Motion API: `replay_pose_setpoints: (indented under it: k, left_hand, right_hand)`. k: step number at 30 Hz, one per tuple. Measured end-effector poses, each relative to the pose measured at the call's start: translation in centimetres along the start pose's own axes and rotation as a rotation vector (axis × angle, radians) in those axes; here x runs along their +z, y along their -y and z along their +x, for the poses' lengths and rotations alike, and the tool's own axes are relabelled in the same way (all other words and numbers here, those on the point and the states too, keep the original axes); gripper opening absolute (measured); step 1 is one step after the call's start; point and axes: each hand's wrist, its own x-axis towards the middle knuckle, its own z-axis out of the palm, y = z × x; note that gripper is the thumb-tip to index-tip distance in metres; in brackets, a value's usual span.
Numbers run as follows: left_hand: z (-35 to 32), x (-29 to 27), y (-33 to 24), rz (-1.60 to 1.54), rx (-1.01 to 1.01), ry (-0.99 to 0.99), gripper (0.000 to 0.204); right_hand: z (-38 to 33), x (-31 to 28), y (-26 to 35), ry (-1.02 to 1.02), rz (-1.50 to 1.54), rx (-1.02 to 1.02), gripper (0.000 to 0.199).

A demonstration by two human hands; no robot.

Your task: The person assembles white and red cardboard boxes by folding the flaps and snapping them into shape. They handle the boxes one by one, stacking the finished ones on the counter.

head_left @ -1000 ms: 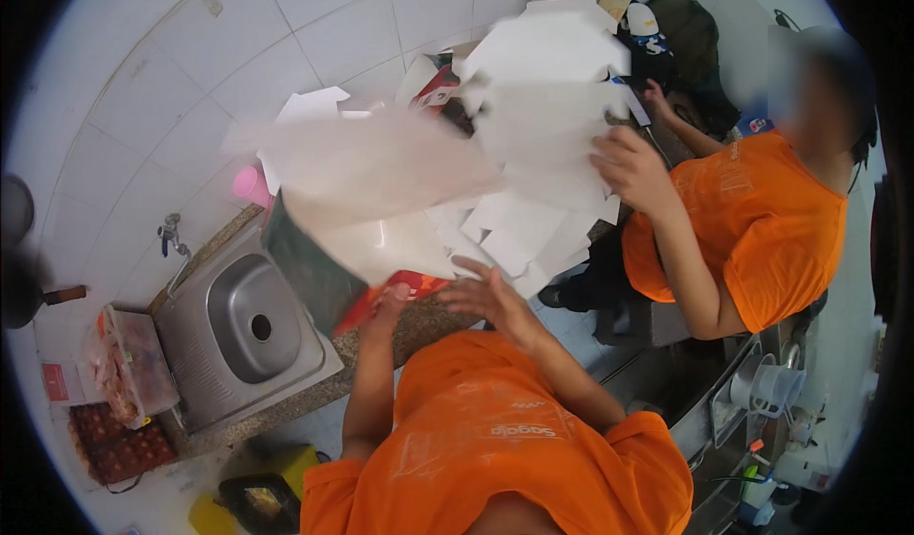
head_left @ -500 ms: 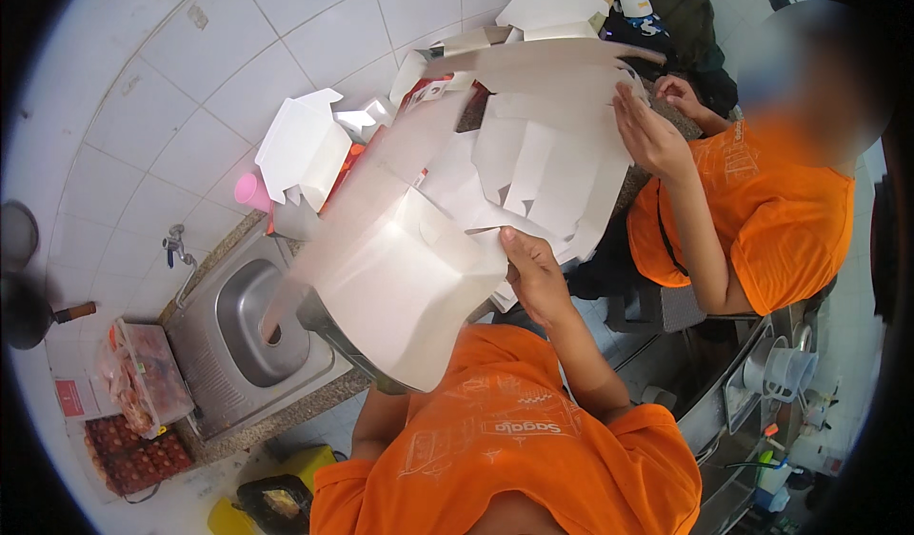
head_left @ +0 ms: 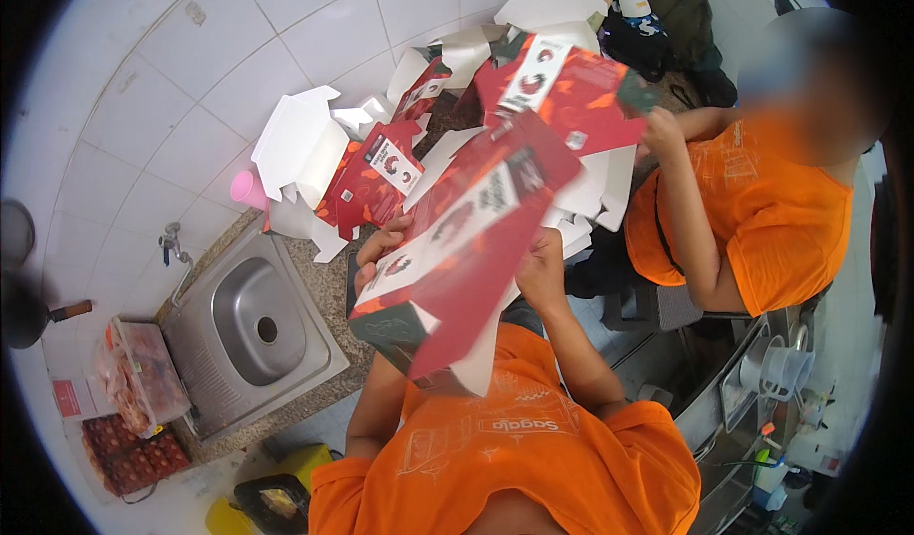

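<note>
At the left, the tub stood beside the sink, with the cup beyond the sink near the wall. Next came an open white box, then a flat-lying red carton on the counter.

The left hand grasped the box, its fingers curled over the upper left edge. The box was in the air in front of the person's shirt, above the near side of the counter. Its long axis ran on a slant, from a green end at lower left, close to the shirt, to a blurred red end at upper right, toward the co-worker's carton. The printed side faced up, and its pale label strip followed the same slant; white inner board showed at the lower end.

The right hand was bunched at the box's right edge, partly hidden; whether it pinched the board I cannot tell. Farther right, a co-worker's hand was at the corner of that carton.

Half a second earlier, the box showed its white inside and hid the left hand; now its red outside was up. The co-worker's carton had likewise gone from white to red.
</note>
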Motion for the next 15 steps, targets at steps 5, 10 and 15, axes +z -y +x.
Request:
replay_pose_setpoints:
  k: [5,10,15]
  left_hand:
    - [-0.2,0.4,0.7,0.057,0.102,0.06,0.032]
    - [-0.9,1.3,-0.4,-0.053,-0.007,0.042,0.047]
    - [-2.6,0.8,-0.2,-0.111,-0.098,-0.012,0.056]
  right_hand:
    - [0.0,0.3,2.1,0.126,-0.123,-0.06,0.024]
    - [0.7,0.0,-0.1,0.132,-0.039,0.217,0.021]
    - [1.0,0.0,-1.2,0.296,0.435,0.385,0.026]
